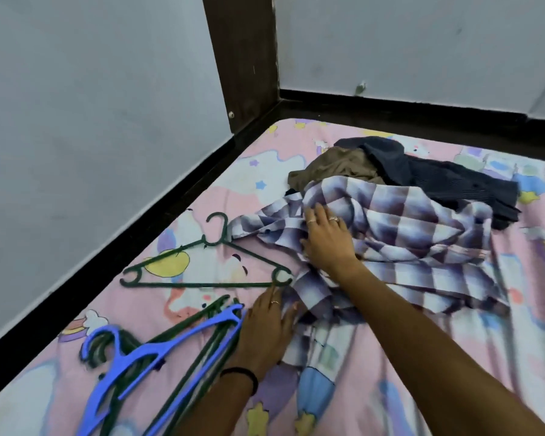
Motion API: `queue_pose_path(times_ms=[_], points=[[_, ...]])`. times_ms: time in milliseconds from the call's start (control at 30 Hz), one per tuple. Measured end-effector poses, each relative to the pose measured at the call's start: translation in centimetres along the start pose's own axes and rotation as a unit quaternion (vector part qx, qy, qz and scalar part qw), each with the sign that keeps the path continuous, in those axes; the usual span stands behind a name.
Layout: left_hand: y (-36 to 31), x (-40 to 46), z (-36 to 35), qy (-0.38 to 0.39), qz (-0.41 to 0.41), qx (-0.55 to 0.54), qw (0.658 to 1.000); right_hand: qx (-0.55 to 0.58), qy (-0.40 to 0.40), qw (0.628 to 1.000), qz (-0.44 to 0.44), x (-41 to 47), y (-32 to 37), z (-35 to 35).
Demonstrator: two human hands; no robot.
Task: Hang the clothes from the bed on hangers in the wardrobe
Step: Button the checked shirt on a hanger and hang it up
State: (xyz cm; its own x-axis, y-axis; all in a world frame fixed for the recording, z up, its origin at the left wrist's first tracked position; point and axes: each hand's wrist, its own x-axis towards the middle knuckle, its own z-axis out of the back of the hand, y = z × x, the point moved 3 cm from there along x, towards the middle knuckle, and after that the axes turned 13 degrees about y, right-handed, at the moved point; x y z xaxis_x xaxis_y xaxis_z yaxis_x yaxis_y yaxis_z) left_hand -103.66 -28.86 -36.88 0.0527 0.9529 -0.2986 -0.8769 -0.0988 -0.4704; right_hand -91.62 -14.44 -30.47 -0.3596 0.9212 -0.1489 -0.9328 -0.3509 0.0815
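A purple and white checked shirt (pixel 400 228) lies crumpled on the pink cartoon bedsheet (pixel 453 357). My right hand (pixel 326 239) rests flat on the shirt with fingers spread. My left hand (pixel 269 328) lies at the shirt's lower edge, its forefinger touching the end of a single dark green hanger (pixel 202 272) that lies flat on the sheet. Whether its thumb pinches the cloth is hidden. A brown garment (pixel 334 166) and a dark navy garment (pixel 447 180) sit behind the shirt.
A pile of hangers lies at the near left, a blue one (pixel 132 363) on top of several dark green ones (pixel 202 350). Grey walls and a dark wooden post (pixel 246 58) close in the bed's far corner. A black bed frame (pixel 107 262) runs along the left.
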Motion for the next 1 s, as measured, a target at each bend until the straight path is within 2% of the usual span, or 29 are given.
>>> queue_pose_path(times_ms=[133, 233, 333, 467, 600, 700, 767, 833, 1000], points=[[1.7, -0.7, 0.9, 0.029, -0.025, -0.094, 0.995, 0.02, 0.046, 0.998, -0.043, 3.8, 2.2, -1.7], [2.5, 0.3, 3.0, 0.022, 0.002, -0.229, 0.973, 0.043, 0.061, 0.994, -0.078, 5.4, 2.4, -0.6], [3.7, 1.6, 5.0, 0.026, 0.057, -0.297, 0.953, 0.21, 0.052, 0.976, -0.039, 5.6, 1.2, 1.8], [4.3, 2.1, 7.2, 0.029, 0.09, -0.343, 0.934, 0.396, 0.015, 0.917, 0.047, 2.0, -1.3, 7.3], [2.2, 0.5, 8.9, 0.048, 0.095, -0.48, 0.871, 0.494, 0.03, 0.861, 0.117, -4.8, -2.3, 12.7], [-1.7, -3.1, 9.9, 0.051, 0.051, -0.562, 0.824, 0.499, 0.032, 0.855, 0.137, -10.8, -2.0, 16.5], [-3.2, -4.8, 10.0, 0.027, 0.012, -0.557, 0.83, 0.489, 0.026, 0.861, 0.141, -14.4, -1.3, 18.9], [-4.2, -6.5, 9.6, 0.027, -0.009, -0.526, 0.85, 0.485, 0.005, 0.864, 0.136, -18.6, -0.7, 21.3], [-10.0, -13.4, 10.9, 0.097, -0.099, -0.496, 0.857, 0.527, -0.073, 0.835, 0.138, -28.5, -1.0, 27.6]])
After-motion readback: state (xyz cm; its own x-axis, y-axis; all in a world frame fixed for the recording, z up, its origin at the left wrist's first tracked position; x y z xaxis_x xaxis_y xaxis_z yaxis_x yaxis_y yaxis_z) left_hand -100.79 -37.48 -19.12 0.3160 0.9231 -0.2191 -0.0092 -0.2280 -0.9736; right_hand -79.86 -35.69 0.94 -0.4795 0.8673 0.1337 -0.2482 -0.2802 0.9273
